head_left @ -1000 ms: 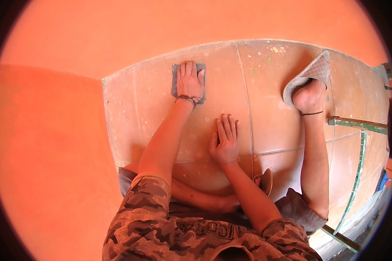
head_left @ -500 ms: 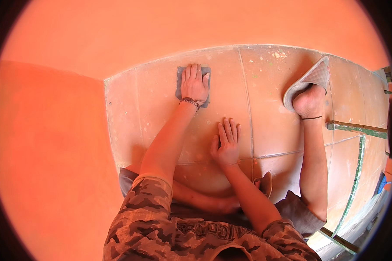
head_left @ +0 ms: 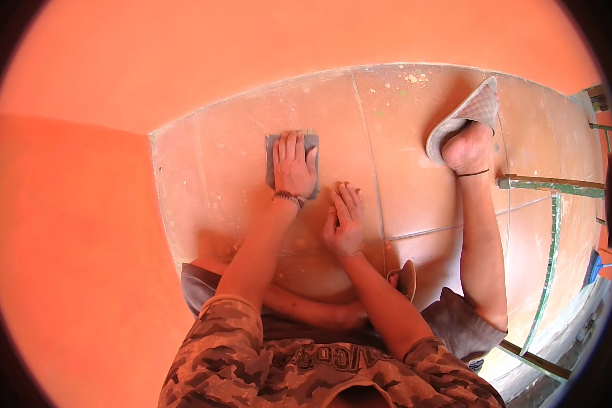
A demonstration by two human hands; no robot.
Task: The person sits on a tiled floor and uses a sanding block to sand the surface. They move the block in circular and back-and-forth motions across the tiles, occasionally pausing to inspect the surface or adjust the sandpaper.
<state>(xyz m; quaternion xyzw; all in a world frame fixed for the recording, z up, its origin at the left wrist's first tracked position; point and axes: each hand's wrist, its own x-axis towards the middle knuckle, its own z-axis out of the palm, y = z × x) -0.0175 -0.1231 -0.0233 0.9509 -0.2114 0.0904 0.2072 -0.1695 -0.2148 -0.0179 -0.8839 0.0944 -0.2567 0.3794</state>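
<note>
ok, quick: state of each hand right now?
Left hand: open, palm down on a thin grey rectangular sheet.
Right hand: open, nothing seen in it, over the tan tiled floor; contact unclear.

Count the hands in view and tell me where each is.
2: the left hand lies flat on a dark grey sheet; the right hand is over the tiled floor, nearer the body.

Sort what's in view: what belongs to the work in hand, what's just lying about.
In use:
dark grey, rectangular sheet under the left hand
orange-brown tiled floor beneath it

Not in use:
straight green bars with worn paint, at right
small blue object near the right edge; kind unclear
</note>
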